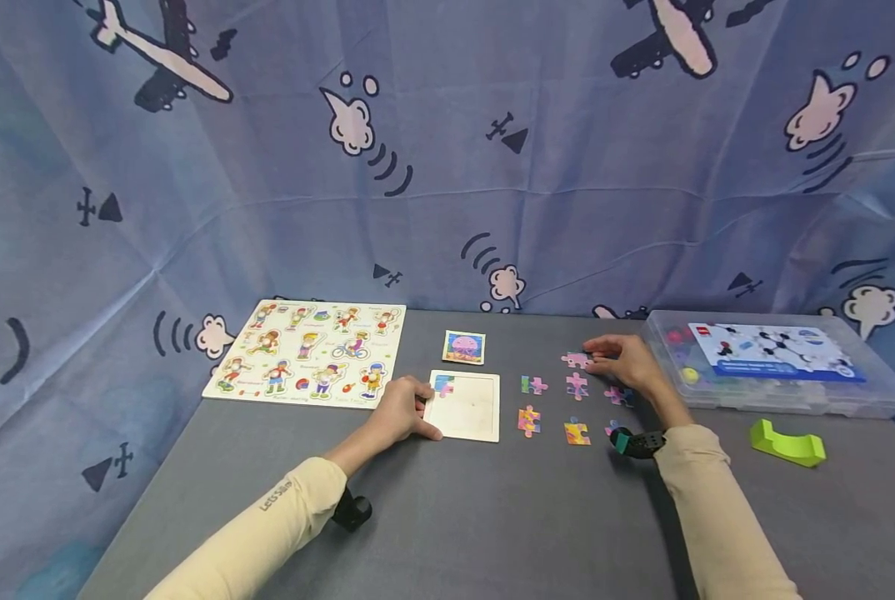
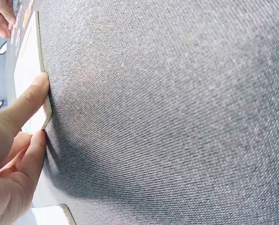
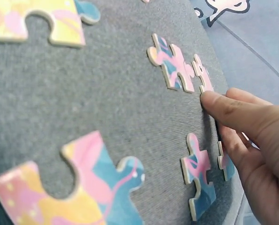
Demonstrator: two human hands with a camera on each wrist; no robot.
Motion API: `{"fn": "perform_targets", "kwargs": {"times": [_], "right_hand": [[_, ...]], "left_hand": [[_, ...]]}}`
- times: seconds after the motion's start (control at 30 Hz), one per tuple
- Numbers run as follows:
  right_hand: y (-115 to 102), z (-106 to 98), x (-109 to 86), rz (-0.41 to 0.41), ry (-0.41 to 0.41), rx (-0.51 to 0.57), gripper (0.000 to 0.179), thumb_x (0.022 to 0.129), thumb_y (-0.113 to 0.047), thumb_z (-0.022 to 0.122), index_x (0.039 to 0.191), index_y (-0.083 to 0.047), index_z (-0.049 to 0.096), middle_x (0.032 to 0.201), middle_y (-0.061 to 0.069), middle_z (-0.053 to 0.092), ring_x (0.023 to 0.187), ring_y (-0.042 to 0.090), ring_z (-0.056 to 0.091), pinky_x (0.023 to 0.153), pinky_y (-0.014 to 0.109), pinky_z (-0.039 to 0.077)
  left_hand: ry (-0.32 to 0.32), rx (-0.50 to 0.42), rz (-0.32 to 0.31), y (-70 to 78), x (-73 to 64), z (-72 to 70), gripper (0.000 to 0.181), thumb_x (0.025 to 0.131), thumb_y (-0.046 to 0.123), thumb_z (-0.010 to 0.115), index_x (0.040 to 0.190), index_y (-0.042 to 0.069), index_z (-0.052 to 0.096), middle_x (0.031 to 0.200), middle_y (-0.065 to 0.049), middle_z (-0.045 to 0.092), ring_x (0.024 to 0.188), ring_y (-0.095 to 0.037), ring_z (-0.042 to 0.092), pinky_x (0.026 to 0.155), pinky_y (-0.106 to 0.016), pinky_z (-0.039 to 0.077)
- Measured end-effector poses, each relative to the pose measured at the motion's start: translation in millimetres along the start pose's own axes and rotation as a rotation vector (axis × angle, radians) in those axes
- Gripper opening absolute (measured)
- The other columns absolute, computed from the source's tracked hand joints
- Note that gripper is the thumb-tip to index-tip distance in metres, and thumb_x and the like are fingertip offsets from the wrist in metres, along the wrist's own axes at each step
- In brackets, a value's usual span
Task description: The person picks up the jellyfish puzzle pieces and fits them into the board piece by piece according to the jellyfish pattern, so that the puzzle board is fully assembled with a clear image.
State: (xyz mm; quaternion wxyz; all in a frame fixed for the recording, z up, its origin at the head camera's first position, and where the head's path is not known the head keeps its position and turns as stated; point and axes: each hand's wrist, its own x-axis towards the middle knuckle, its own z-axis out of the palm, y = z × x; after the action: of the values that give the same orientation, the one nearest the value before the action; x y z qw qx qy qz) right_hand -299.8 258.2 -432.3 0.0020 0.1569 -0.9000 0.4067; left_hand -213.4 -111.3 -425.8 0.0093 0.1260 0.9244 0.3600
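My left hand [image 1: 401, 410] holds the shallow wooden puzzle tray [image 1: 477, 435] at its near left corner. In the left wrist view, the thumb presses on one edge and the fingers sit on the adjoining one. A blue and pink jigsaw piece [image 1: 443, 385] lies in the tray's upper left corner. To the right, my right hand [image 1: 631, 362] pinches a pink jigsaw piece [image 1: 575, 360] by its right end, thumb and fingertips against it. More loose pieces lie around it, among them a pink one [image 1: 577, 385], a yellow one [image 1: 577, 432] and an orange one [image 1: 528, 421].
A small jellyfish picture card [image 1: 464, 347] lies behind the tray. At the left is a large board of cartoon figures [image 1: 320, 350]. A clear plastic case [image 1: 785, 400] and a green curved block [image 1: 788, 446] are at the right. A printed curtain [image 1: 432, 233] hangs behind the grey table.
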Motion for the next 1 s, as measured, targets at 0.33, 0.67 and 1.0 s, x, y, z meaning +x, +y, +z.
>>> {"fn": "perform_targets", "kwargs": {"times": [0.33, 0.67, 1.0], "right_hand": [[3.0, -1.1, 1.8, -0.032, 0.009, -0.029, 0.025, 0.083, 0.003, 0.071, 0.105, 0.013, 0.066, 0.099, 0.027, 0.067, 0.084, 0.022, 0.063, 0.067, 0.012, 0.045], [4.4, 0.2, 3.5, -0.028, 0.048, -0.056, 0.023, 0.083, -0.002, 0.072, 0.104, 0.008, 0.069, 0.096, 0.021, 0.069, 0.079, 0.014, 0.059, 0.065, 0.013, 0.045], [-2.3, -0.9, 1.3, -0.016, 0.036, 0.046, 0.031, 0.083, -0.002, 0.073, 0.109, 0.011, 0.065, 0.106, 0.027, 0.066, 0.091, 0.026, 0.067, 0.069, 0.012, 0.048]], "left_hand": [[0.001, 0.014, 0.013, 2.4, -0.6, -1.0, 0.064, 0.050, 0.005, 0.094, 0.106, -0.012, 0.068, 0.096, -0.017, 0.065, 0.071, -0.015, 0.056, 0.063, -0.022, 0.048], [-0.002, 0.017, 0.031, 2.9, -2.0, -1.1, 0.064, 0.050, 0.006, 0.094, 0.106, -0.012, 0.068, 0.102, -0.019, 0.065, 0.073, -0.016, 0.057, 0.065, -0.024, 0.050], [0.005, 0.015, 0.020, 2.2, -3.1, -0.3, 0.064, 0.050, 0.006, 0.094, 0.106, -0.011, 0.068, 0.103, -0.019, 0.066, 0.073, -0.016, 0.057, 0.065, -0.024, 0.049]]}}
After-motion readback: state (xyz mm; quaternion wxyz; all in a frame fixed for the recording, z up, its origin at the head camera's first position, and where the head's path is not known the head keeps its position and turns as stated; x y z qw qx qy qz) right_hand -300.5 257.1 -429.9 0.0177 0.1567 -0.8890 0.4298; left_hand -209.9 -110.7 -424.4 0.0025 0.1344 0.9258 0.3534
